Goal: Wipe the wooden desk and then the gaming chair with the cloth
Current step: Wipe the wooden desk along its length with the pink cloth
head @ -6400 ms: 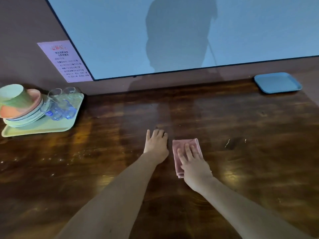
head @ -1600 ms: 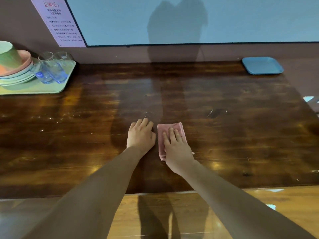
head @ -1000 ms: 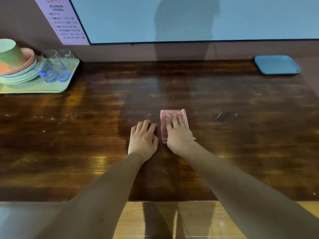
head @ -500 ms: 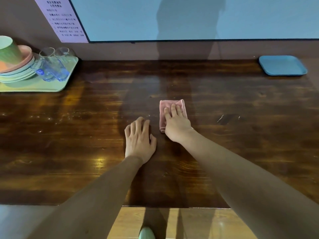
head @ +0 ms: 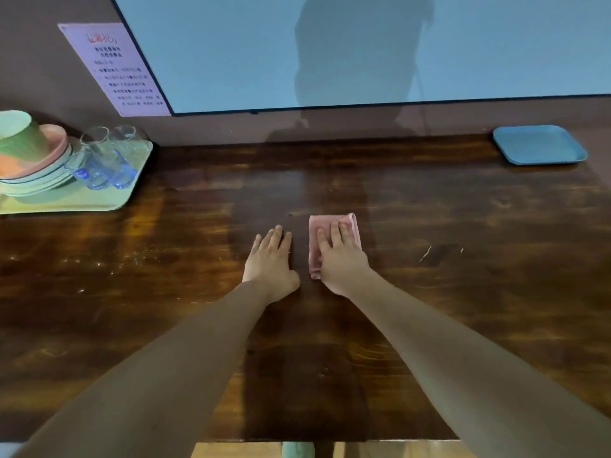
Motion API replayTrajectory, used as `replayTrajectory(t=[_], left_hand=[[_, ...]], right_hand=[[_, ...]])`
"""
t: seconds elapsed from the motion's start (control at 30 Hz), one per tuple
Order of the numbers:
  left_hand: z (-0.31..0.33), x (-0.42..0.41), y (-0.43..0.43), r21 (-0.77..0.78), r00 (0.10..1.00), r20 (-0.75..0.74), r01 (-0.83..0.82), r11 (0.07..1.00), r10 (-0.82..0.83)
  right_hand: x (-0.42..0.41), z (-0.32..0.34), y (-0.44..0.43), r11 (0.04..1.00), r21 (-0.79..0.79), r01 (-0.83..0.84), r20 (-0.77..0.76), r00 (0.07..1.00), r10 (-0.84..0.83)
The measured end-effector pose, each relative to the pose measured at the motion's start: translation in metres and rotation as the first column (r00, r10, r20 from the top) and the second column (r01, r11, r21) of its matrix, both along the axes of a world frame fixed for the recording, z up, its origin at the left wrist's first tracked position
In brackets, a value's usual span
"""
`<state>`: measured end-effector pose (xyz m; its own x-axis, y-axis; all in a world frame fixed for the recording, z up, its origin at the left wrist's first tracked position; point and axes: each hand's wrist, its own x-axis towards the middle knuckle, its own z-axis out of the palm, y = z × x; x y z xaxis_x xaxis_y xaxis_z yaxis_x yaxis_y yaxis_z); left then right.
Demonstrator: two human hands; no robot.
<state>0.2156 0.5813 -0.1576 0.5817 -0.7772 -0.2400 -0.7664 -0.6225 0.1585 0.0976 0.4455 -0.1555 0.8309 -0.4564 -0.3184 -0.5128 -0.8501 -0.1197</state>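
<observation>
Landmark: the folded pink cloth, which lies flat on the wooden tabletop, about midway along its width.

1. Far left of the cloth and toward the wall, a pale green tray sits on the tabletop. It carries a stack of plates topped by a tilted green cup. Clear drinking glasses, some tinted blue, stand on the tray to the right of the plates.
2. Left of the cloth and above it, a printed paper notice is fixed to the wall. Its text is too small to read.
3. Behind the cloth, a large pale blue screen covers the wall. It carries a person's shadow.
4. Just left of the cloth, the left hand lies palm down on the bare wood. Its grip is released: the fingers are straight, close together, and hold nothing. It does not touch the cloth.
5. On the cloth, the right hand presses palm down. Its grip is released: the fingers lie straight across the fabric. The cloth's far and left edges show past the hand.
6. Right of the cloth, small pale marks show on the wood.
7. Far right of the cloth, at the wall, a blue tray rests on the tabletop.
</observation>
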Motion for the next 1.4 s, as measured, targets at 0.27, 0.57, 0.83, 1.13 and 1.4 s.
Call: replayTrajectory(t=[0.27, 0.57, 0.83, 1.13, 1.4], left_hand=[[0.008, 0.023, -0.030, -0.157, 0.978, 0.205, -0.002, 0.988, 0.034], [-0.015, 0.081, -0.082, -0.203, 0.990, 0.123, -0.047, 0.978, 0.073], [-0.015, 0.096, -0.095, -0.153, 0.983, 0.162, -0.056, 0.987, 0.081], [-0.024, 0.126, -0.122, -0.050, 0.956, 0.277, -0.088, 0.995, 0.098], [-0.048, 0.131, -0.120, -0.287, 0.951, 0.285, -0.038, 0.957, 0.123]], right_hand=[[0.009, 0.007, 0.003, 1.000, -0.011, 0.015, -0.009, 1.000, -0.015], [0.047, -0.006, -0.039, 1.000, 0.009, -0.012, -0.035, 0.999, 0.012], [0.095, 0.007, -0.081, 0.999, 0.037, 0.035, 0.035, 0.999, -0.036], [0.085, 0.000, -0.069, 0.999, -0.032, 0.002, -0.069, 0.998, -0.004], [0.167, -0.005, -0.138, 0.995, -0.007, 0.104, 0.023, 0.994, -0.104]])
